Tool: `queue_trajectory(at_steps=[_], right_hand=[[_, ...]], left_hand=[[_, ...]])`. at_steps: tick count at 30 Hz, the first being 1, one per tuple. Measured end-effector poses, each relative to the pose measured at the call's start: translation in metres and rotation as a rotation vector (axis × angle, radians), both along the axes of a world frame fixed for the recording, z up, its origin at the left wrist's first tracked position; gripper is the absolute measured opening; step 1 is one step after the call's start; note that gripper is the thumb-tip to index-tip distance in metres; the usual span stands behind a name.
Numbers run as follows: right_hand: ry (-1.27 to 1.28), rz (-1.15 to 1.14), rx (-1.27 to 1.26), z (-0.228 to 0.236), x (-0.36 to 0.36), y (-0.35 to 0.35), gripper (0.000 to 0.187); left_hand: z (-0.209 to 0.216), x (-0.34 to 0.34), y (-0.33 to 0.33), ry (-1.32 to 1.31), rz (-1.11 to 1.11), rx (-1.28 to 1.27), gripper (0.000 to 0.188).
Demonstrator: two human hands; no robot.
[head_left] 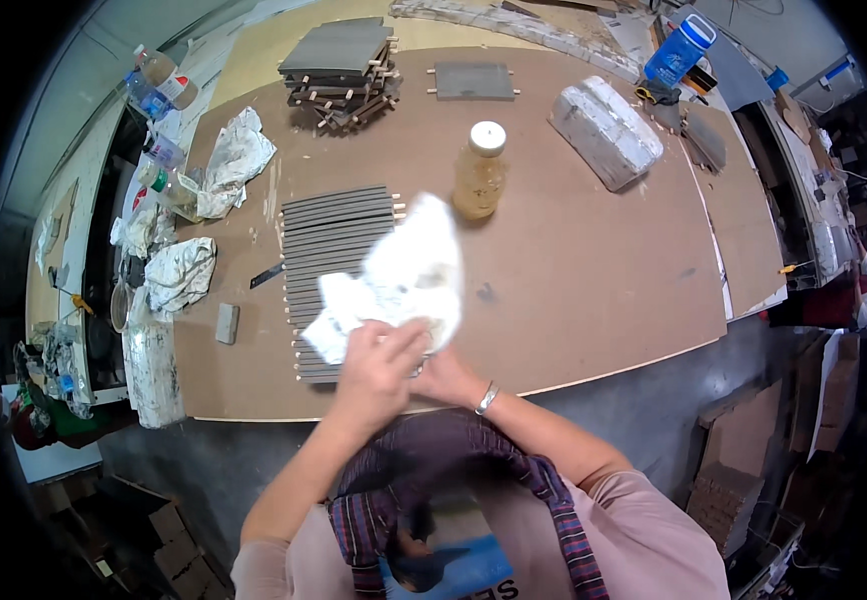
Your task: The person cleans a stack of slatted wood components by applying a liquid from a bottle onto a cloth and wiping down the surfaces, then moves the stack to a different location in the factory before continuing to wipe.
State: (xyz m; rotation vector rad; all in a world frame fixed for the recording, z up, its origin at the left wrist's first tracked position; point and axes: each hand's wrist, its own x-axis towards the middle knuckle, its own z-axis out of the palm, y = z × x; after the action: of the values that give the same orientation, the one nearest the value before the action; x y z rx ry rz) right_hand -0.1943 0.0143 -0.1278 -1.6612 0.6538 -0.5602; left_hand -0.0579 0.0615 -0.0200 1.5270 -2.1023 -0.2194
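Observation:
A crumpled white cloth (416, 262), smudged brown near its lower right end, spreads over the right part of a row of grey slabs (334, 225). The slabs stand packed edge to edge, with small pale pegs jutting from their sides. My left hand (382, 368) is closed on the cloth's near end, its fingers bent over it. Close against it, my right hand (446, 378), with a silver bracelet at the wrist, grips the cloth from below; its fingertips are hidden. Whether a slab is inside the cloth cannot be seen.
Beyond the row are a stack of pegged grey slabs (339, 60), a single slab (474, 82) and a bottle of yellowish liquid (481, 172). A white-smeared block (609, 132) lies to the right. Rags (180, 273), a small grey block (227, 324) and several bottles (166, 78) line the left.

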Motion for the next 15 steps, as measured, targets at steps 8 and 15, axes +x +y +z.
queue_trajectory(at_steps=[8, 15], right_hand=[[-0.057, -0.099, -0.277, 0.022, 0.003, -0.007, 0.131], [-0.103, -0.133, -0.283, 0.021, 0.001, -0.002, 0.13]], left_hand=[[-0.036, 0.112, 0.065, 1.05, 0.928, 0.382, 0.026], [-0.008, 0.081, 0.045, 0.522, 0.605, 0.126, 0.016]])
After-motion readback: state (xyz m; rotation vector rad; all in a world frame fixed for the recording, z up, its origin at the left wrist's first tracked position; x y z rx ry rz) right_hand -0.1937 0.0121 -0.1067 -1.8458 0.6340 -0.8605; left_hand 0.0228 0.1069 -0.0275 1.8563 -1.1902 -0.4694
